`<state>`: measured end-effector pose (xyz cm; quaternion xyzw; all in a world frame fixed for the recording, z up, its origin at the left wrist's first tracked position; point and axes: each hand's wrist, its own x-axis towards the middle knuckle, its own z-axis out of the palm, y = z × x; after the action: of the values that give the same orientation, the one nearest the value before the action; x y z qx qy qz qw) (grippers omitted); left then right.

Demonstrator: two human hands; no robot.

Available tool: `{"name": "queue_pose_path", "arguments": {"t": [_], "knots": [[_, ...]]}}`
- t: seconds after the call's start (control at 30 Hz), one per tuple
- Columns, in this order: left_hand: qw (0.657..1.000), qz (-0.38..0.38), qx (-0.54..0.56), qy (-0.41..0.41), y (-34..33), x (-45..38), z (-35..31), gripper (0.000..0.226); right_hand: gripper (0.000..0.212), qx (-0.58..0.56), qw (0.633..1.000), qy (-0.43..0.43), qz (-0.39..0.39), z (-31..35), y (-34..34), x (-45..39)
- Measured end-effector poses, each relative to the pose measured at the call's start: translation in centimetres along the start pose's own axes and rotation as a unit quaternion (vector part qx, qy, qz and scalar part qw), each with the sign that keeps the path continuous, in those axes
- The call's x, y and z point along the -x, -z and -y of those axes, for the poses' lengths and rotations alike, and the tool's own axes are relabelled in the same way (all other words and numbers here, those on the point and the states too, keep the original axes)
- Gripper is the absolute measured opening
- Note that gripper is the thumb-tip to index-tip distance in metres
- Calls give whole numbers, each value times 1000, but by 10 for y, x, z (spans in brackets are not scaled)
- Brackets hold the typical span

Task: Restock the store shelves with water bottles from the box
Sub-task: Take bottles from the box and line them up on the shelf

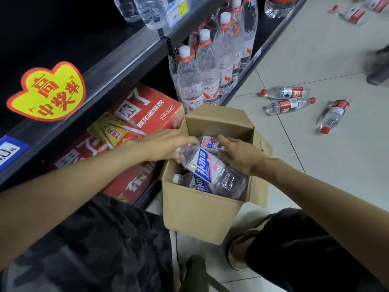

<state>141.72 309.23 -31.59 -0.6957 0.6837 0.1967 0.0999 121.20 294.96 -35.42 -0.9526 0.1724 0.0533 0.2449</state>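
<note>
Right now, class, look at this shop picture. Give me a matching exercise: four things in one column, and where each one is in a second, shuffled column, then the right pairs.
Things
1. Bottle with the blue and white label
2. Red-capped bottles
3. Tall white-capped bottles
4. Yellow and red sticker

Places
A. Lying on the floor tiles
B. On the front edge of the upper shelf
C. In the cardboard box, under both hands
D. Standing on the bottom shelf beside the red cartons

Pairs: 1-C, 2-A, 3-D, 4-B
</note>
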Motion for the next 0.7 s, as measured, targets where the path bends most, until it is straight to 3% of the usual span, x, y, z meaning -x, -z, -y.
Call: {"name": "queue_pose_path", "arguments": {"t": [0.2, 0.4, 0.7], "knots": [[996, -13, 82, -44, 42, 19, -10, 64, 33, -33, 999, -10, -10, 2, 16, 1], [966, -146, 207, -53, 48, 47, -32, 41, 28, -60, 998, -9, -35, 12, 14, -5], [945, -262, 197, 15, 58, 76, -34, 31, 34, -20, 999, 6, 29, 10, -22, -24]]}}
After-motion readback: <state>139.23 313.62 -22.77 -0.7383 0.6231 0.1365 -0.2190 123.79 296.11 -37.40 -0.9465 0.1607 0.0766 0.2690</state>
